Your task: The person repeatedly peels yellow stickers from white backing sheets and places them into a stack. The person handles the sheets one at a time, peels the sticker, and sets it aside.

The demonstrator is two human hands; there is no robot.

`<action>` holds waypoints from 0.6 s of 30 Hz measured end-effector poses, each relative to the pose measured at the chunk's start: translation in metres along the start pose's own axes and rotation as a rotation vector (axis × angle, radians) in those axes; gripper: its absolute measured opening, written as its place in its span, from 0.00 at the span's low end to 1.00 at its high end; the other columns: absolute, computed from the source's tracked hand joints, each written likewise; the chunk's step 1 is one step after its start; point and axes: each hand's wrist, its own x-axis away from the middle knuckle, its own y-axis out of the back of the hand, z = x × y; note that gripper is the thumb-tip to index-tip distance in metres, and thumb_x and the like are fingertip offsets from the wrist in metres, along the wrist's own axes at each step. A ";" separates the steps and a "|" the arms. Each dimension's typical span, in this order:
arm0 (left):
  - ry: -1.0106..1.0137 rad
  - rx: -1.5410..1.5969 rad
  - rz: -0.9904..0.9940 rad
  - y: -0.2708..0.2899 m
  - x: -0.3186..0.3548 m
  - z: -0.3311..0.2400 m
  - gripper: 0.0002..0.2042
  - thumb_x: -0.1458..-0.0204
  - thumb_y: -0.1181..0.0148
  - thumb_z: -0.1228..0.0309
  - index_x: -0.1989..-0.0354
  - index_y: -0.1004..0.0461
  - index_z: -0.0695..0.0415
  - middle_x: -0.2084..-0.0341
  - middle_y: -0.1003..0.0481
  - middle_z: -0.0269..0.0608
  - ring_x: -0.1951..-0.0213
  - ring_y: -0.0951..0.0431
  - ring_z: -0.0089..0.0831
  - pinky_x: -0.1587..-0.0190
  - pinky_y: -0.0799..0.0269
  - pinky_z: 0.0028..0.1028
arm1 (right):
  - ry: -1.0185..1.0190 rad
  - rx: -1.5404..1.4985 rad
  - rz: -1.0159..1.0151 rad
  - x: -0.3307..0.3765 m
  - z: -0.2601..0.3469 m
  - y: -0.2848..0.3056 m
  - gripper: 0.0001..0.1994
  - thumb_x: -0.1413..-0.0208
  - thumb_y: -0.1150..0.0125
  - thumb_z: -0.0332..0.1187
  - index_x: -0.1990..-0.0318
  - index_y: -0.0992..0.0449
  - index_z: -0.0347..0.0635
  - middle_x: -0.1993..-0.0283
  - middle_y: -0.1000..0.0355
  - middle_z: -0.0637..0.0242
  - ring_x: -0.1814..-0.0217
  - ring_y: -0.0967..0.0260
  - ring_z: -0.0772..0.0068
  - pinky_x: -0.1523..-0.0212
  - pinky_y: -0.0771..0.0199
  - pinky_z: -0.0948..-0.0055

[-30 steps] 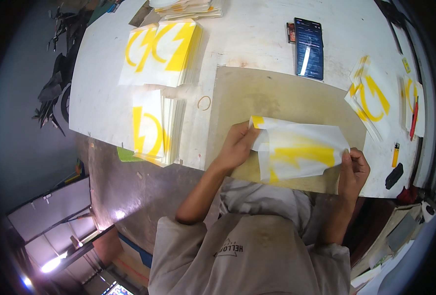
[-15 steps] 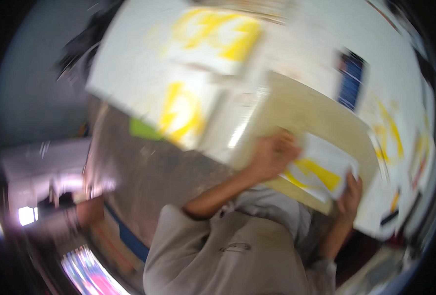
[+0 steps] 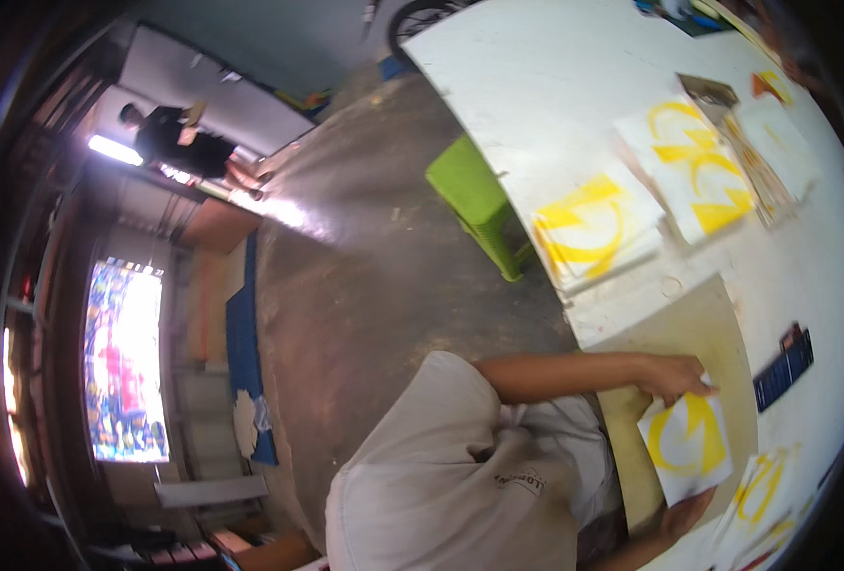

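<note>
A white sheet of paper (image 3: pixel 685 445) with bold yellow painted shapes lies over a yellowish, translucent mat on the table. At its far edge, my left hand (image 3: pixel 675 378) is closed on the paper, with thumb and forefinger at the border. My right hand (image 3: pixel 686 515) grips the near edge, its fingers partly hidden beneath the sheet. The mat (image 3: pixel 639 335) shows around the paper and overhangs the table edge towards my lap.
Yellow-painted sheets (image 3: pixel 601 228) lie in a stack on the white table (image 3: pixel 546 105), with more painted paper (image 3: pixel 698 176) beyond. A dark blue phone-like slab (image 3: pixel 784 369) rests right of the mat. Green stools (image 3: pixel 474 195) stand by the table edge. Another person (image 3: pixel 179 143) is far left.
The view has swung left, bringing the floor, green stools and another person into sight. My left hand, which was raised beside the sheet, has come onto its far edge.
</note>
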 end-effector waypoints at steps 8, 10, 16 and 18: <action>-0.286 -0.361 0.310 0.024 -0.013 -0.007 0.36 0.51 0.24 0.67 0.34 0.34 0.60 0.38 0.28 0.40 0.35 0.33 0.33 0.31 0.40 0.37 | 0.143 0.614 -0.290 0.022 0.056 -0.122 0.16 0.42 0.32 0.25 0.47 0.23 0.30 0.53 0.21 0.64 0.54 0.26 0.74 0.52 0.24 0.71; -0.124 -0.540 0.204 0.011 -0.008 -0.026 0.35 0.52 0.26 0.78 0.34 0.34 0.61 0.43 0.24 0.43 0.38 0.29 0.36 0.34 0.34 0.38 | 0.145 0.400 -0.305 0.012 0.055 -0.128 0.15 0.42 0.32 0.22 0.48 0.23 0.30 0.55 0.21 0.63 0.55 0.26 0.78 0.54 0.24 0.75; -0.294 -0.575 -0.440 -0.010 0.001 0.008 0.27 0.54 0.25 0.76 0.45 0.28 0.63 0.57 0.22 0.49 0.54 0.22 0.36 0.51 0.26 0.37 | 0.095 0.276 -0.463 0.000 0.052 -0.144 0.12 0.41 0.32 0.23 0.52 0.25 0.31 0.60 0.20 0.65 0.61 0.25 0.84 0.62 0.26 0.82; -0.711 -0.962 -0.584 -0.014 0.008 0.015 0.26 0.53 0.27 0.79 0.45 0.28 0.63 0.62 0.23 0.46 0.58 0.23 0.36 0.54 0.25 0.36 | 0.035 0.310 -0.486 -0.002 0.057 -0.146 0.13 0.41 0.31 0.24 0.51 0.26 0.31 0.62 0.20 0.66 0.64 0.25 0.84 0.65 0.27 0.83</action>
